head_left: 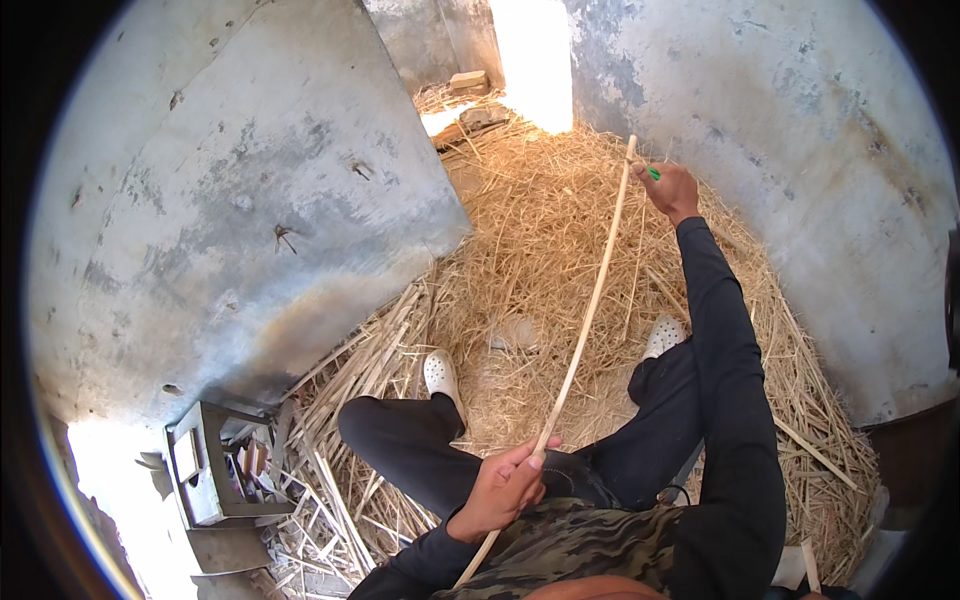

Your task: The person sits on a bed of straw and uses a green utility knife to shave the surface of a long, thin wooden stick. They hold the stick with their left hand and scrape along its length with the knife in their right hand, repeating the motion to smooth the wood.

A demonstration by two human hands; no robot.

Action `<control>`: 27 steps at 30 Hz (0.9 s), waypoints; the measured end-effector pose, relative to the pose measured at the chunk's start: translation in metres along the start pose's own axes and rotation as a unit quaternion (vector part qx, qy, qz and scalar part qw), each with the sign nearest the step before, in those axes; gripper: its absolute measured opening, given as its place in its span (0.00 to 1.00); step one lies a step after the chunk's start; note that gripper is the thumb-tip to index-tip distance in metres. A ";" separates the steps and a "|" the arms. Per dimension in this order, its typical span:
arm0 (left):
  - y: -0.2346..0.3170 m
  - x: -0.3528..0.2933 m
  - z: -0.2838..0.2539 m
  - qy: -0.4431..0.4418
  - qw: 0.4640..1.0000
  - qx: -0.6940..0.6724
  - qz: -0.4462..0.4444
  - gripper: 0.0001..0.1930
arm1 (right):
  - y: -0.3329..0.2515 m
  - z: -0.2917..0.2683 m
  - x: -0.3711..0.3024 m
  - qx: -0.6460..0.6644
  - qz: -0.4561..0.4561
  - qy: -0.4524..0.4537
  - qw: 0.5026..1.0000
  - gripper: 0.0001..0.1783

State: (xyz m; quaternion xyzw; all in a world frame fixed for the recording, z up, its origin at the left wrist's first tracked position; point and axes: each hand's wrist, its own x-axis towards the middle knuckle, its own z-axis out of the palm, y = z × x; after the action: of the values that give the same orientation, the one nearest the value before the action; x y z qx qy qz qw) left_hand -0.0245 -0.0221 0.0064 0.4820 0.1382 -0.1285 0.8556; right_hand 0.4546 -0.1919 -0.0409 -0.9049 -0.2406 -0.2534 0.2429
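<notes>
A long, pale, peeled-looking stick (597, 290) slants up and to the right across the view, gently bent. Low in front of my lap, my left hand (508, 487) wraps round its lower part, with the thumb along it; the near end passes under my left forearm. With the arm stretched far forward, my right hand (672, 190) is closed beside the stick's far end. A small green tool (654, 173) sticks out between its fingers. The rest of that tool is hidden, so its kind does not show.
Straw-like shavings (540, 230) cover the floor in a heap between two worn walls. Pale split strips (370, 365) lie at the left, near an open-fronted box stand (222, 470). My light clogs (441, 375) rest on the shavings. A bright doorway (535, 60) opens at the back.
</notes>
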 end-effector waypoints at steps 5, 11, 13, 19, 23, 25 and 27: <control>-0.002 0.002 -0.002 -0.005 1.000 -0.003 -0.030 0.19 | 0.028 0.008 -0.012 -0.046 0.045 -0.016 0.998 0.44; 0.001 0.003 -0.005 0.012 0.998 0.013 -0.052 0.19 | 0.060 0.023 -0.023 -0.119 0.043 -0.046 0.991 0.44; 0.001 0.002 -0.006 0.008 0.998 0.004 -0.061 0.19 | 0.070 0.026 -0.029 -0.118 0.010 -0.031 0.992 0.44; 0.000 -0.015 -0.016 0.019 0.995 0.036 -0.086 0.19 | 0.097 0.033 -0.047 -0.100 -0.092 -0.041 0.990 0.43; -0.003 -0.022 -0.026 0.000 0.995 0.046 -0.087 0.19 | 0.114 0.028 -0.057 -0.067 -0.120 -0.083 0.987 0.43; -0.001 -0.022 -0.030 0.020 0.996 0.024 -0.088 0.19 | 0.104 0.024 -0.051 -0.065 -0.086 -0.135 0.985 0.43; 0.000 -0.025 -0.035 0.036 0.996 0.014 -0.085 0.19 | 0.074 0.019 -0.039 -0.063 -0.041 -0.220 0.973 0.44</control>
State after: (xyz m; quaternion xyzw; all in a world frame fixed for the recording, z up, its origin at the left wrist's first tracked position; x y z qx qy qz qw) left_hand -0.0514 0.0101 -0.0017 0.4851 0.2074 -0.1854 0.8290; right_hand 0.4728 -0.2505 -0.1010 -0.9414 -0.3085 -0.0722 0.1156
